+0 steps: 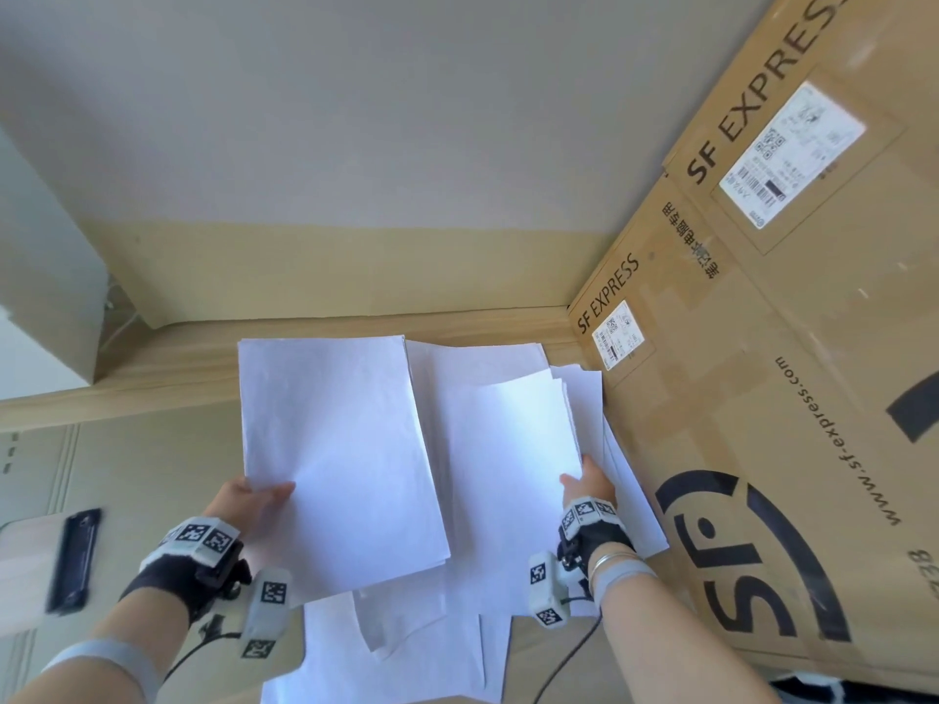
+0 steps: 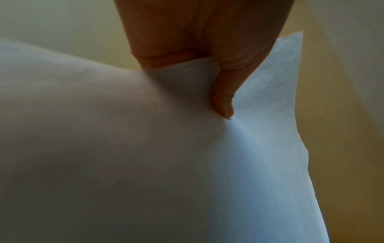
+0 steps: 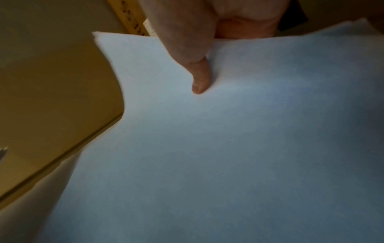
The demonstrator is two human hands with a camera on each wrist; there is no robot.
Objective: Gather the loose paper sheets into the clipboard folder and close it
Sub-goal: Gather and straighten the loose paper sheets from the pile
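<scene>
My left hand (image 1: 256, 497) pinches the near left edge of a lifted stack of white sheets (image 1: 335, 449); in the left wrist view the thumb (image 2: 223, 98) presses on top of that paper (image 2: 145, 148). My right hand (image 1: 584, 482) pinches a second, smaller bunch of sheets (image 1: 523, 434) at its near right corner, thumb (image 3: 199, 78) on top of the paper (image 3: 228, 148). More loose sheets (image 1: 406, 647) lie spread on the floor beneath. The clipboard folder (image 1: 30, 561) lies open at the far left, its black clip (image 1: 73, 558) showing.
A large SF Express cardboard box (image 1: 792, 398) stands close on the right, touching the paper pile. A wooden skirting (image 1: 330, 327) and a beige wall lie ahead. A cable (image 1: 564, 663) hangs from my right wrist.
</scene>
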